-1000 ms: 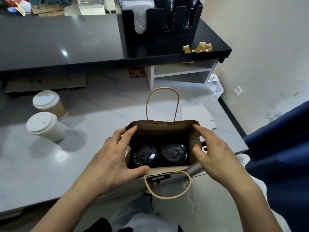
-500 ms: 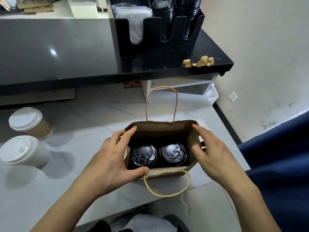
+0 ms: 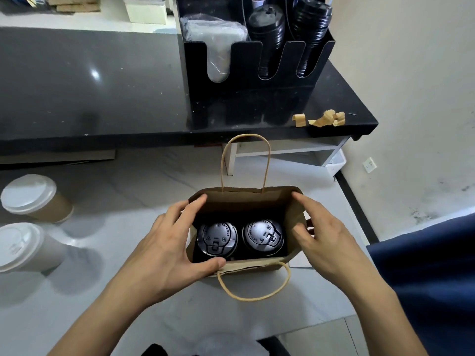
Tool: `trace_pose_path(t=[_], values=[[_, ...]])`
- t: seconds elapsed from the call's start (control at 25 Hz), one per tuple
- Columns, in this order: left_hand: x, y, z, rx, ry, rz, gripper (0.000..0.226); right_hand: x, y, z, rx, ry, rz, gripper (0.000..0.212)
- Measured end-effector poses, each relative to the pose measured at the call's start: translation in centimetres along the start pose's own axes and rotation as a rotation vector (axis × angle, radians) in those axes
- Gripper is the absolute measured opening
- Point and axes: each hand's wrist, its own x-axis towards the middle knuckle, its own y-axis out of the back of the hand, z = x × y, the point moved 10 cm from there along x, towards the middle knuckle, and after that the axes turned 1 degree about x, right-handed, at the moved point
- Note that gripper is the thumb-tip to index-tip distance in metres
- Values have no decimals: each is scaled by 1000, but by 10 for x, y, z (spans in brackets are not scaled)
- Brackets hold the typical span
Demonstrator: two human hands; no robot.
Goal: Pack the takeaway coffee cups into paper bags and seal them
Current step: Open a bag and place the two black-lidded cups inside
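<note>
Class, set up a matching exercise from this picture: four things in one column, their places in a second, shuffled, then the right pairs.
Things
1. black-lid cups
2. white-lid cups
3. lid rack
4. left hand

Places
A. on the dark counter
B. gripping the bag's left side
C. inside the bag
D. on the pale table, far left

Pairs: 1-C, 2-D, 3-A, 4-B

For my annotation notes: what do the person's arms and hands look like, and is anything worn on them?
Both forearms are bare to the frame's edge: no sleeves, gloves, watch or rings visible on the left hand or right hand. Fingernails look short and unpainted.
</note>
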Motion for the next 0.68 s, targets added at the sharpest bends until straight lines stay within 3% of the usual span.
trace_pose_path(t=[0.32, 0.68], values=[[19, -1, 10, -21, 91, 26, 110, 36, 15, 1, -64, 144, -102, 57], [19, -1, 19, -79, 144, 75, 81, 41, 33, 0, -95, 265, -156, 50]])
